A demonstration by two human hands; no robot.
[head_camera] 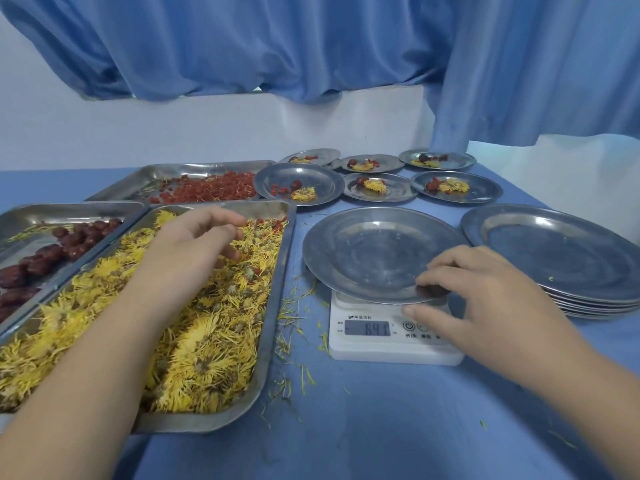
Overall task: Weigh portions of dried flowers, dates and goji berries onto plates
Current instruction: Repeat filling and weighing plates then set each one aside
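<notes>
the right hand (478, 289), pinching the near rim of the empty plate (374, 251), should centre it on the scale (367, 344) and zero it, while the left hand (194, 244) curls its fingers over the dried flowers (207, 341), grip unclear.

A blue curtain (277, 46) hangs over the white wall (173, 133) behind the blue table (346, 427).

One wide-angle view from the person's head looks forward and down, close above the scale (394, 336), which sits just right of centre; the flower tray (278, 296) lies left of it, the curtain (277, 46) well behind it.
</notes>
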